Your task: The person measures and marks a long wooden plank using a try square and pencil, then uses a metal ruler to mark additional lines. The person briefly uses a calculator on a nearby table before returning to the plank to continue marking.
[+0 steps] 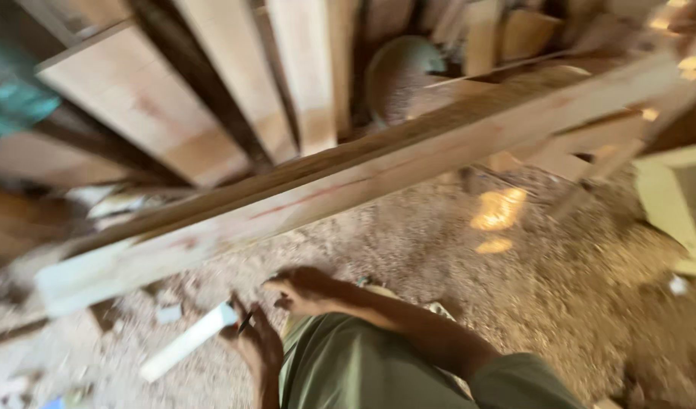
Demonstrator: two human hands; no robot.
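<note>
Pale wooden plank [348, 189], long, blurred, tilted, above sawdust floor [560, 303]

Long plank [348, 185] bars the way ahead (leaning boards [211, 91] behind); sawdust floor [560, 303] open.

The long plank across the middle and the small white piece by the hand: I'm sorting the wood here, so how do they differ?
The long plank spans nearly the whole view, raised and sloping up to the right; the small white piece is short and lies low over the sawdust floor. The long plank is pale tan with reddish streaks; the small white piece is plain white. No hand touches the plank; the left hand is at the white piece's end. Both are straight and blurred.
</note>
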